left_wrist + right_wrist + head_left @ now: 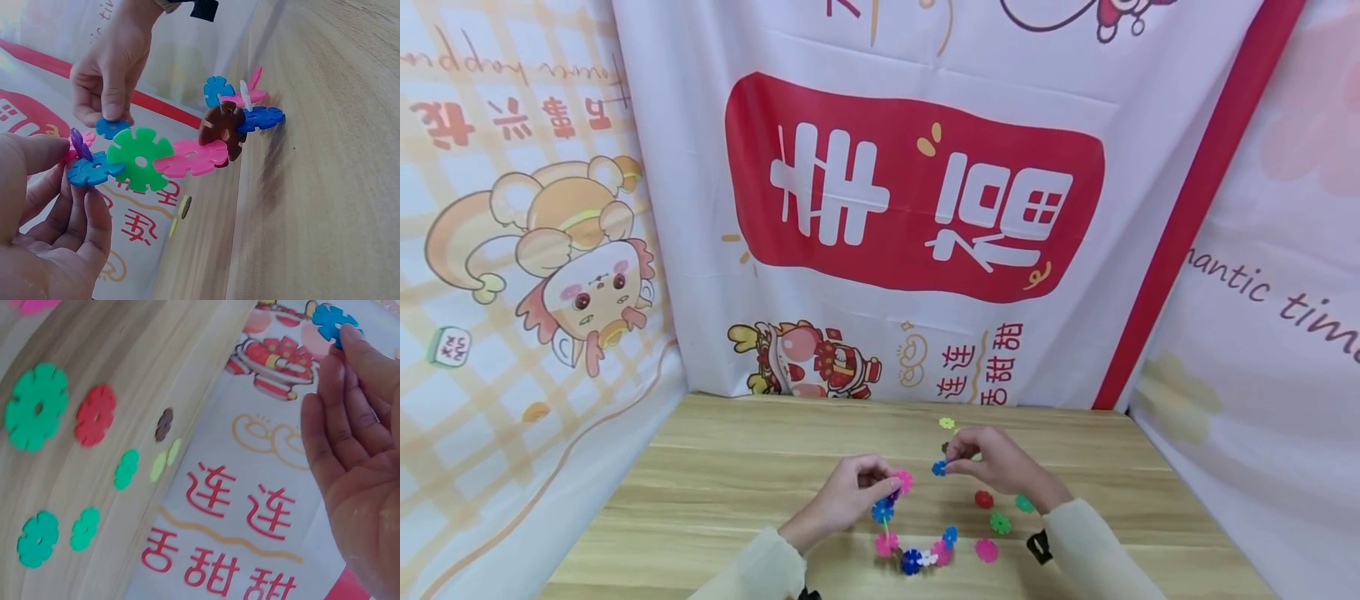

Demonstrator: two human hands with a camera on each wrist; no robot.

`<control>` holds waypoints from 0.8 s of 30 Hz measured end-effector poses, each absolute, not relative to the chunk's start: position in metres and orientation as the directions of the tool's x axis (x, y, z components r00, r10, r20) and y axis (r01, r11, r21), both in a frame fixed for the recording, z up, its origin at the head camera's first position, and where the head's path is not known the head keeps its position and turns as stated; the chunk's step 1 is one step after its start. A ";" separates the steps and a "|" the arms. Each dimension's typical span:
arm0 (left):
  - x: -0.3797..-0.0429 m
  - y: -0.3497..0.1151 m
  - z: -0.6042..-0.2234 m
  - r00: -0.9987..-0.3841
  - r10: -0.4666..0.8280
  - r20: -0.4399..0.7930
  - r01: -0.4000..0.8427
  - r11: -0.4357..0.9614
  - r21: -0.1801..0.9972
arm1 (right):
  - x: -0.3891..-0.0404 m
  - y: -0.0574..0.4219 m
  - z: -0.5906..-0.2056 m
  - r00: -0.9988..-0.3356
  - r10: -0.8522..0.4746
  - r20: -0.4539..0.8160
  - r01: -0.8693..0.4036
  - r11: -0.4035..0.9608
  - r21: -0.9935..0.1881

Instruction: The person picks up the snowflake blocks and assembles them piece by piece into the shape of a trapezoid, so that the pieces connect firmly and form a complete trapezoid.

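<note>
My left hand pinches the upper end of a curved chain of interlocked plastic snowflake discs. At that end sit a pink disc and a purple disc, followed by a blue disc, a green disc, a pink disc and a brown one. The chain's far part, with a dark blue disc, appears to rest on the table. My right hand pinches a loose blue snowflake disc between thumb and fingertips, apart from the chain.
Loose discs lie on the wooden table around my right forearm: red, pink, several green, a dark one and yellow near the back edge. Printed cloth walls the table at the back and sides.
</note>
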State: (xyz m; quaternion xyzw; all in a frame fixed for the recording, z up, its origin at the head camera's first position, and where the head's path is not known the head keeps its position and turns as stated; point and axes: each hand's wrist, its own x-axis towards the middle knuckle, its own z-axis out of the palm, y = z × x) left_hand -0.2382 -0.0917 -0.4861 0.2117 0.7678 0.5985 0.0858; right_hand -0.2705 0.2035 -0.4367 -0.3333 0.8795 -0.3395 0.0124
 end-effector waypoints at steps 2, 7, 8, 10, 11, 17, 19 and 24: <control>-0.238 -0.092 -0.487 -0.896 0.428 0.120 0.217 0.185 0.958 | -0.267 0.199 -0.436 -0.754 -0.607 0.250 -0.611 0.510 -0.605; -0.239 -0.092 -0.491 -0.889 0.436 0.137 0.224 0.154 0.962 | -0.260 0.189 -0.439 -0.696 -0.629 0.346 -0.687 0.442 -0.577; -0.239 -0.092 -0.491 -0.888 0.438 0.141 0.227 0.152 0.962 | -0.259 0.187 -0.440 -0.683 -0.633 0.364 -0.702 0.433 -0.565; -0.239 -0.092 -0.492 -0.887 0.437 0.149 0.234 0.147 0.961 | -0.258 0.184 -0.443 -0.654 -0.640 0.403 -0.736 0.414 -0.536; -0.239 -0.092 -0.492 -0.887 0.436 0.151 0.235 0.145 0.961 | -0.258 0.183 -0.444 -0.638 -0.643 0.423 -0.752 0.404 -0.521; -0.240 -0.092 -0.491 -0.889 0.434 0.149 0.229 0.138 0.964 | -0.260 0.180 -0.450 -0.554 -0.659 0.508 -0.822 0.337 -0.460; -0.240 -0.092 -0.491 -0.888 0.435 0.150 0.229 0.135 0.964 | -0.260 0.179 -0.451 -0.530 -0.666 0.525 -0.839 0.323 -0.437; -0.241 -0.091 -0.491 -0.889 0.429 0.161 0.239 0.134 0.962 | -0.259 0.175 -0.449 -0.462 -0.674 0.576 -0.885 0.307 -0.350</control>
